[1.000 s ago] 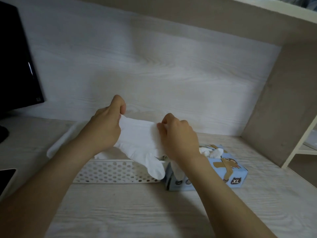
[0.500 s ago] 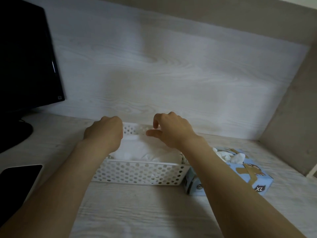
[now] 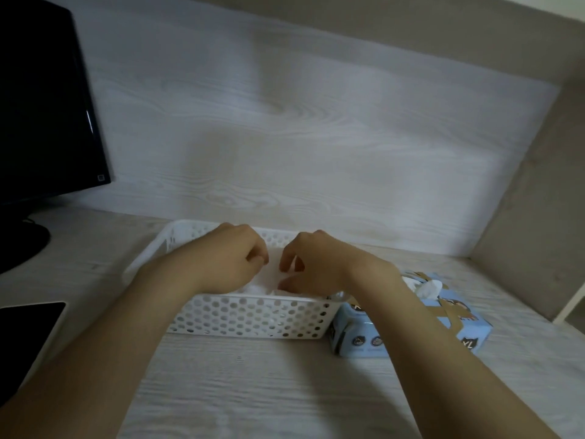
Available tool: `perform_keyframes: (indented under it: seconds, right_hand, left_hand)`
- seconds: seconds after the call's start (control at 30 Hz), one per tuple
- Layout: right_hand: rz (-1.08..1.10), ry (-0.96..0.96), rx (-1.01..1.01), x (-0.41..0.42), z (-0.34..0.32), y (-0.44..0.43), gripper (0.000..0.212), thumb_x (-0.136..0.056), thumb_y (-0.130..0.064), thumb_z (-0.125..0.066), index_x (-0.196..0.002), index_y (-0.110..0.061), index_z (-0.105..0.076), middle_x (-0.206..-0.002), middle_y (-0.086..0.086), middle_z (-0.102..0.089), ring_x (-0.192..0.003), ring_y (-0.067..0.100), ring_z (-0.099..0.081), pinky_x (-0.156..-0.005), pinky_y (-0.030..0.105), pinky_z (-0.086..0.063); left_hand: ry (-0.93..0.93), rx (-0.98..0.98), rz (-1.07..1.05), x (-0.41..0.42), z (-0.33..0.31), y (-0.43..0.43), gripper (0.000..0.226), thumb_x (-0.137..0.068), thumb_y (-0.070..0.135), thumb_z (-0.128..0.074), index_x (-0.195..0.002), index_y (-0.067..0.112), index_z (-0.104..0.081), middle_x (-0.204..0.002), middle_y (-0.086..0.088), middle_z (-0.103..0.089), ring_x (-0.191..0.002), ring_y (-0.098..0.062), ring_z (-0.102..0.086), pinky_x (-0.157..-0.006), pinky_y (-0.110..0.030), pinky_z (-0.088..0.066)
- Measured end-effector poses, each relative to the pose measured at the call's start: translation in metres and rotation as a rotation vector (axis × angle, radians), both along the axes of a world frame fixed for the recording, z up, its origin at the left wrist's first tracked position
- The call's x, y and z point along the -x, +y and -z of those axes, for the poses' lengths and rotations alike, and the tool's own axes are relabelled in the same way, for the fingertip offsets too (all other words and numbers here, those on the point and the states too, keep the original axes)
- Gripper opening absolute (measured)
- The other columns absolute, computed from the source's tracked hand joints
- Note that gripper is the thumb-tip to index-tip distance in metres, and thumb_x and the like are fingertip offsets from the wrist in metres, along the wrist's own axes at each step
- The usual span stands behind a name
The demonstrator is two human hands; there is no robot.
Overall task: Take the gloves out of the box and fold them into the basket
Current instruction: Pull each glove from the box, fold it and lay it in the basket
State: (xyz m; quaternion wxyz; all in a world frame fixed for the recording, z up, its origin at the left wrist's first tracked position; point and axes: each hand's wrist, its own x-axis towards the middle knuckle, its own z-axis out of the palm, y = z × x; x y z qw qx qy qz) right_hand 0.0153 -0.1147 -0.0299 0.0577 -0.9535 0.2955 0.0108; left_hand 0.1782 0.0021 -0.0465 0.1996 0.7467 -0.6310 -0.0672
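A white perforated basket (image 3: 253, 318) stands on the desk in front of me. A white glove (image 3: 273, 278) lies inside it, mostly hidden by my hands. My left hand (image 3: 228, 258) is over the basket's middle with its fingers curled down onto the glove. My right hand (image 3: 316, 264) is close beside it, fingers curled, with its thumb lying on the glove. The light blue glove box (image 3: 456, 327) sits against the basket's right end. More white gloves (image 3: 427, 288) poke out of its top opening.
A black monitor (image 3: 41, 99) and its stand (image 3: 19, 245) fill the left side. A dark tablet (image 3: 25, 337) lies at the near left. A wood-grain back panel rises behind the basket, and a side panel (image 3: 531, 201) closes off the right.
Both hands came down from chest height with the stretched glove into the basket, then moved closer together over it. The view shifted right and down.
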Motion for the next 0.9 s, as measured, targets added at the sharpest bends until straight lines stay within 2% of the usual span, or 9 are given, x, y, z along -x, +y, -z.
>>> perform_keyframes:
  seconds: [0.07, 0.2, 0.3, 0.37, 0.43, 0.5, 0.63, 0.7, 0.9]
  right_hand:
    - [-0.039, -0.124, 0.009, 0.005, 0.010, -0.003, 0.028, -0.092, -0.040, -0.079, -0.117, -0.027, -0.075, -0.094, -0.011, -0.062, -0.088, 0.012, -0.066, -0.077, 0.029, -0.056]
    - [-0.069, -0.508, 0.093, 0.022, 0.023, -0.010, 0.014, -0.097, -0.029, -0.066, -0.103, -0.026, -0.078, -0.086, -0.010, -0.073, -0.077, 0.006, -0.066, -0.073, 0.031, -0.058]
    - [0.058, -0.841, 0.017, 0.040, 0.024, -0.009, 0.022, -0.095, -0.010, -0.055, -0.092, -0.017, -0.076, -0.056, -0.011, -0.061, -0.054, 0.007, -0.056, -0.052, 0.016, -0.040]
    - [0.147, -0.952, -0.001, 0.054, 0.024, -0.013, 0.023, -0.093, -0.005, -0.054, -0.081, -0.015, -0.071, -0.053, -0.005, -0.059, -0.052, 0.012, -0.055, -0.048, 0.016, -0.037]
    - [0.210, -0.911, 0.005, 0.066, 0.025, -0.021, 0.023, -0.092, -0.008, -0.054, -0.077, -0.018, -0.069, -0.056, -0.001, -0.063, -0.055, 0.016, -0.058, -0.050, 0.025, -0.046]
    - [0.241, -0.807, 0.008, 0.081, 0.027, -0.030, 0.023, -0.090, -0.012, -0.055, -0.076, -0.023, -0.069, -0.058, -0.005, -0.065, -0.055, 0.014, -0.060, -0.054, 0.033, -0.052]
    - [0.114, -0.661, 0.023, 0.109, 0.024, -0.038, 0.019, -0.078, -0.020, -0.054, -0.082, -0.024, -0.072, -0.076, -0.009, -0.068, -0.075, 0.008, -0.062, -0.067, 0.033, -0.051]
    - [0.082, -0.593, -0.022, 0.118, 0.024, -0.039, 0.025, -0.072, -0.027, -0.054, -0.085, -0.028, -0.075, -0.085, -0.009, -0.068, -0.080, 0.007, -0.061, -0.071, 0.031, -0.050]
    - [0.080, -0.623, -0.133, 0.142, 0.035, -0.050, 0.018, -0.076, -0.034, -0.070, -0.092, -0.040, -0.076, -0.105, -0.011, -0.067, -0.095, 0.005, -0.064, -0.084, 0.029, -0.053]
  left_hand:
    - [0.010, -0.133, 0.041, 0.005, 0.000, 0.000, 0.035, -0.098, 0.042, -0.050, -0.098, 0.017, -0.075, -0.099, -0.006, -0.076, -0.088, -0.029, -0.071, -0.079, -0.048, -0.061]
    - [0.021, -0.222, 0.076, 0.008, -0.003, 0.004, 0.067, -0.075, 0.063, -0.036, -0.098, 0.014, -0.075, -0.104, -0.006, -0.077, -0.096, -0.028, -0.072, -0.089, -0.051, -0.059]
    - [-0.007, -0.012, 0.068, 0.015, -0.004, 0.004, 0.059, -0.080, 0.062, -0.040, -0.083, 0.013, -0.073, -0.083, -0.008, -0.075, -0.067, -0.026, -0.070, -0.070, -0.052, -0.060]
    - [-0.061, 0.184, 0.071, 0.031, -0.006, 0.003, 0.043, -0.089, 0.056, -0.047, -0.075, 0.022, -0.070, -0.074, 0.006, -0.072, -0.062, -0.016, -0.068, -0.064, -0.045, -0.059]
    - [-0.119, 0.319, 0.119, 0.056, -0.007, 0.003, 0.029, -0.093, 0.049, -0.052, -0.077, 0.032, -0.069, -0.075, 0.018, -0.068, -0.068, -0.004, -0.066, -0.067, -0.036, -0.058]
    - [-0.194, 0.394, 0.197, 0.081, -0.003, 0.002, 0.025, -0.094, 0.048, -0.051, -0.081, 0.033, -0.067, -0.076, 0.021, -0.062, -0.069, -0.002, -0.062, -0.067, -0.032, -0.055]
    - [-0.380, 0.588, 0.282, 0.107, 0.024, -0.006, 0.023, -0.095, 0.044, -0.054, -0.083, 0.026, -0.060, -0.076, 0.015, -0.051, -0.057, -0.007, -0.044, -0.050, -0.027, -0.040]
    - [-0.412, 0.655, 0.258, 0.112, 0.032, -0.011, 0.022, -0.095, 0.042, -0.059, -0.085, 0.022, -0.058, -0.078, 0.013, -0.048, -0.062, -0.008, -0.039, -0.049, -0.026, -0.032]
    - [-0.527, 0.665, 0.241, 0.120, 0.044, -0.018, 0.030, -0.096, 0.049, -0.057, -0.102, 0.021, -0.066, -0.095, 0.006, -0.059, -0.073, -0.015, -0.056, -0.051, -0.027, -0.035]
